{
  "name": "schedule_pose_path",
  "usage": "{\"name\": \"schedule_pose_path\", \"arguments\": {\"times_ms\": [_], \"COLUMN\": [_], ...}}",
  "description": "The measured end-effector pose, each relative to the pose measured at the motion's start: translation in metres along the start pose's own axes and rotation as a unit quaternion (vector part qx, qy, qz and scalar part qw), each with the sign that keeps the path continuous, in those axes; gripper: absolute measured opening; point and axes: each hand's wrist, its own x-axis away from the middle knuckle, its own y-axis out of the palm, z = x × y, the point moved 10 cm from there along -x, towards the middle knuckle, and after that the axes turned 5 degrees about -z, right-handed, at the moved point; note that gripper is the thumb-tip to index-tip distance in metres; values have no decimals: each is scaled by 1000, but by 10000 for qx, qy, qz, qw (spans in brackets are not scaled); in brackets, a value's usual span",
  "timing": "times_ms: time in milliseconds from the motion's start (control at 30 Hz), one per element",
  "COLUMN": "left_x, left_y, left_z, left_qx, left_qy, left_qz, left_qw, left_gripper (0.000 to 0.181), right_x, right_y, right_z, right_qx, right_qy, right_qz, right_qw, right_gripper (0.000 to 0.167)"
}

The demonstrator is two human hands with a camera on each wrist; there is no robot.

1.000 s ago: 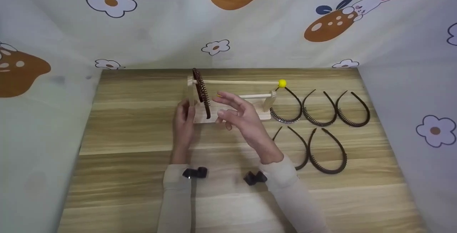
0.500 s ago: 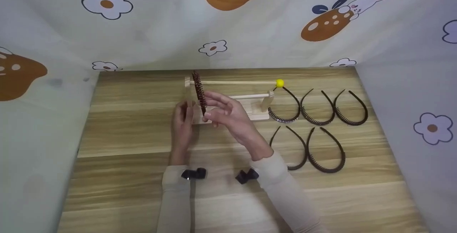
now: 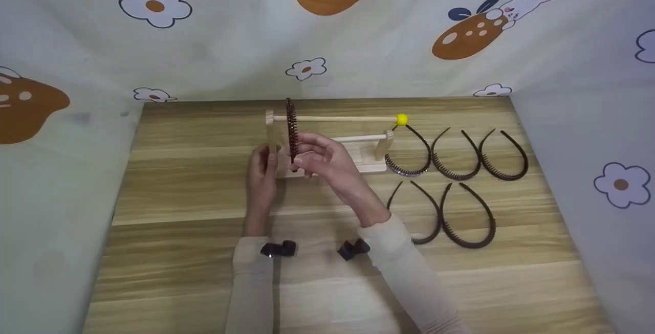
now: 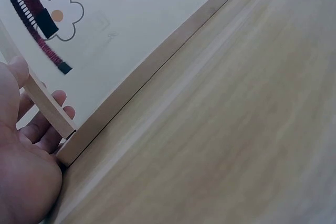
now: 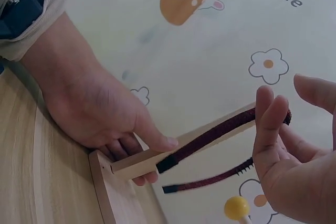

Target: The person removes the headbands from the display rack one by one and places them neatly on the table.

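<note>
In the head view a dark toothed headband (image 3: 291,119) hangs on the upper rod (image 3: 343,119) of a wooden rack, seen nearly edge-on. My right hand (image 3: 337,168) holds its near side, thumb low and fingers bent beside it. The right wrist view shows the reddish-brown headband (image 5: 215,136) passing behind those fingers, its two dark ends free. With my left hand (image 3: 261,180) I grip the rack's left upright (image 3: 271,132) near the base, fingers wrapped behind it. The wooden base (image 4: 131,85) stands on the table in the left wrist view.
Several dark headbands lie on the table right of the rack, one at the back right (image 3: 525,157) and one nearer (image 3: 494,221). A yellow ball (image 3: 402,119) caps the upper rod's right end. The lower rod (image 3: 361,138) runs in front. Patterned cloth (image 3: 230,58) walls the back.
My right hand has moved left onto the headband, which was hanging tilted and now stands straighter, slightly further right along the rod. My left hand keeps its grip on the upright.
</note>
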Motion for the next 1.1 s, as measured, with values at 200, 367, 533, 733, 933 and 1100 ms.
{"name": "schedule_pose_path", "arguments": {"times_ms": [200, 367, 533, 733, 933, 1100], "left_x": [0, 1, 1, 3, 2, 1], "left_y": [1, 1, 0, 0, 0, 0], "left_z": [0, 0, 2, 4, 3, 2], "left_qx": [16, -91, 104, 173, 140, 147], "left_qy": [-39, -62, 71, 156, 78, 14], "left_qz": [-36, -13, 35, 61, 52, 64], "left_qw": [10000, 9999, 9999, 9997, 9999, 9999], "left_gripper": [35, 38, 32, 31, 32, 32], "right_x": [0, 2, 4, 8, 13, 18], "right_y": [-6, -11, -19, -30, -39, -46], "right_z": [-2, -8, -15, -18, -22, -29], "right_qx": [138, 240, 234, 80, -38, -40], "right_qy": [-52, -160, -331, -558, -732, -840], "right_qz": [95, 210, 418, 607, 642, 703], "right_qw": [9998, 9994, 9983, 9966, 9952, 9940], "right_gripper": [41, 23, 4, 11, 18, 18]}}
